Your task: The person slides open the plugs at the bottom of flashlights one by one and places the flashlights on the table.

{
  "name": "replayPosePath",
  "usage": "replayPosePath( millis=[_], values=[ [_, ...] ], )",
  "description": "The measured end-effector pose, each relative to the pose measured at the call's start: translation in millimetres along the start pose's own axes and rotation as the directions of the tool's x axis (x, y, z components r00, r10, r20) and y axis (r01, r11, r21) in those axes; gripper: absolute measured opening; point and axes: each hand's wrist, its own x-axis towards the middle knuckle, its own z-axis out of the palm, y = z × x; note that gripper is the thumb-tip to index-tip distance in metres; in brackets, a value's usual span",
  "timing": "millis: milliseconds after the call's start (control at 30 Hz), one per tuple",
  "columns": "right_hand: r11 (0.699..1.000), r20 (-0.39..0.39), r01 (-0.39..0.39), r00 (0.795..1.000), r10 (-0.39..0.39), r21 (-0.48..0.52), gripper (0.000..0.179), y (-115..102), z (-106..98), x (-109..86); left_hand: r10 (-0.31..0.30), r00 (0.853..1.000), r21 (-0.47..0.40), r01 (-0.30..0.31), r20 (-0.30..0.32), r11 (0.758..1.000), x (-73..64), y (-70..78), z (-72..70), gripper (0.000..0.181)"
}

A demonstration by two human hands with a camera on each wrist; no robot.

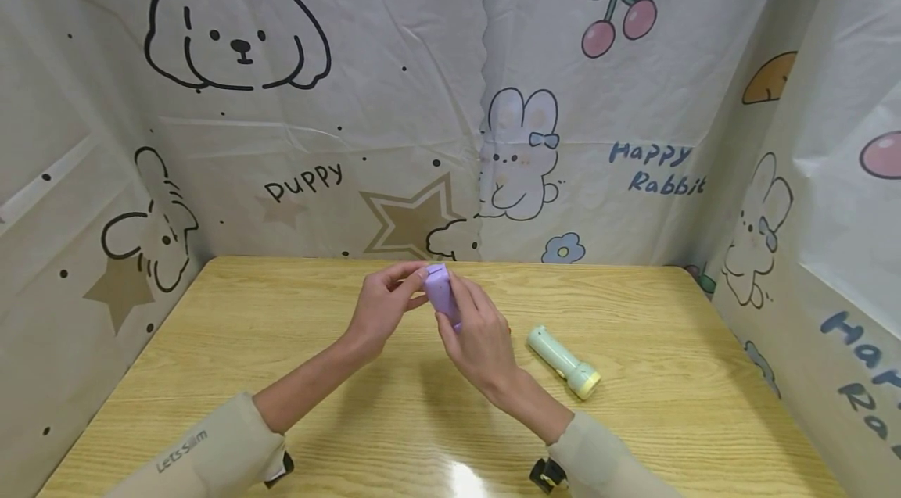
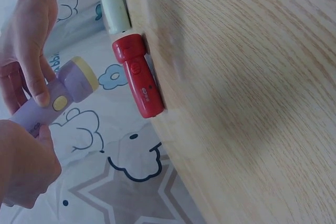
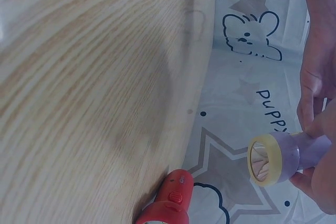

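Observation:
A purple flashlight (image 1: 439, 291) with a yellow lens ring is held up over the table by both hands. My right hand (image 1: 482, 338) grips its body, the thumb on the near side and the fingers along the other. At the tail end, my left hand (image 1: 376, 306) pinches the flashlight between thumb and fingers. The left wrist view shows the yellow button (image 2: 60, 103) on its side, uncovered. The lens end points down, and its clear front shows in the right wrist view.
A red flashlight (image 2: 139, 80) lies on the wooden table (image 1: 232, 334), mostly hidden behind my right hand in the head view. To the right lies a pale green flashlight (image 1: 563, 361) with a yellow rim. Printed cloth (image 1: 394, 91) hangs around the back and sides.

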Motion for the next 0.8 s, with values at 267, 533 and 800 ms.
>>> replayPosePath(
  millis=[267,533,800],
  values=[
    [1.000,-0.004,0.004,1.000,-0.004,-0.004,0.057,0.0,-0.6,-0.4,-0.001,1.000,-0.026,0.001,0.004,1.000,-0.3,0.0,1.0,0.027],
    [1.000,-0.022,0.023,0.999,-0.023,0.000,0.056,0.5,-1.2,1.3,0.001,1.000,-0.039,-0.001,0.000,0.999,-1.3,1.8,1.6,0.027],
    [0.999,0.000,0.032,0.999,-0.032,-0.006,0.057,-0.3,-2.9,1.9,-0.009,1.000,-0.066,0.009,-0.006,0.998,-0.2,-0.7,1.7,0.027]
  ],
)
